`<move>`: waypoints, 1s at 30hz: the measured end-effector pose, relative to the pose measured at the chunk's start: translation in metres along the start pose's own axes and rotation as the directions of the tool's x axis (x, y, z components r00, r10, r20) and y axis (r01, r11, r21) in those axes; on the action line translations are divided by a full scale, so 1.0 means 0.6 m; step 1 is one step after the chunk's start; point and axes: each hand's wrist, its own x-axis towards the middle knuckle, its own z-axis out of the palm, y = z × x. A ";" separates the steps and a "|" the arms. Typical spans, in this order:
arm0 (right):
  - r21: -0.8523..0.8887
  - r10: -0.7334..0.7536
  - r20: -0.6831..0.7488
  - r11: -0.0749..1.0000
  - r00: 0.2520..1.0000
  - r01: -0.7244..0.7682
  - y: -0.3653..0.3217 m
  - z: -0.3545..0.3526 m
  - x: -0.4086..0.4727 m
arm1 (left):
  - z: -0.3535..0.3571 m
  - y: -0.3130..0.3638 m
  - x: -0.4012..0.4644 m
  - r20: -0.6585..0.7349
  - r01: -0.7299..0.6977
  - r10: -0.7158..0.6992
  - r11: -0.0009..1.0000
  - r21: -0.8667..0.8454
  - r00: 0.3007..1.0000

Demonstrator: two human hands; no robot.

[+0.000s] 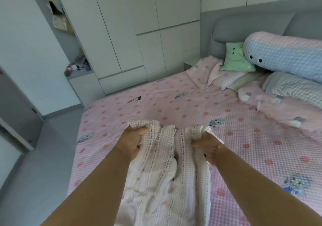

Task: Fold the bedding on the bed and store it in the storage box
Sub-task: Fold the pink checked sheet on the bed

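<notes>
The blanket is pale pink-and-white gingham with lengthwise bands of small dark cross-stitch marks, bunched into soft vertical folds. It hangs between both arms above the near part of the bed, its upper edge gathered at the hands. The left hand grips one gathered corner, fingers curled into the cloth; the right hand grips the other, a thin red cord at the wrist. Under it lies a pink quilted bedspread with coral dots and small cartoon figures. At the grey headboard sit pink pillows, a green cushion and a blue bolster. White wardrobe doors line the far wall; an open shelf holds blurred items — possibly toys.
</notes>
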 end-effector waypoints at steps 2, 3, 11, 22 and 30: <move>-0.041 -0.039 -0.016 0.998 0.999 0.039 -0.023 -0.010 0.021 | -0.034 0.023 -0.003 -0.028 -0.022 0.022 1.000 -0.004 0.999; -0.024 -0.059 -0.036 0.998 0.998 0.058 -0.036 -0.018 0.029 | -0.050 0.035 -0.008 -0.045 -0.038 0.039 0.999 0.014 0.998; -0.155 -0.185 -0.291 0.977 0.939 0.144 -0.154 -0.049 0.056 | -0.189 0.097 -0.020 -0.363 -0.044 0.180 0.935 0.353 0.914; -0.501 -0.265 -0.313 0.862 0.912 0.079 -0.167 -0.063 0.080 | -0.233 0.079 -0.077 -0.634 0.028 0.105 0.980 0.196 0.766; -0.655 -0.185 -0.265 0.755 0.946 -0.036 -0.166 -0.066 0.097 | -0.244 0.066 -0.052 -0.581 -0.095 0.107 0.994 0.051 0.807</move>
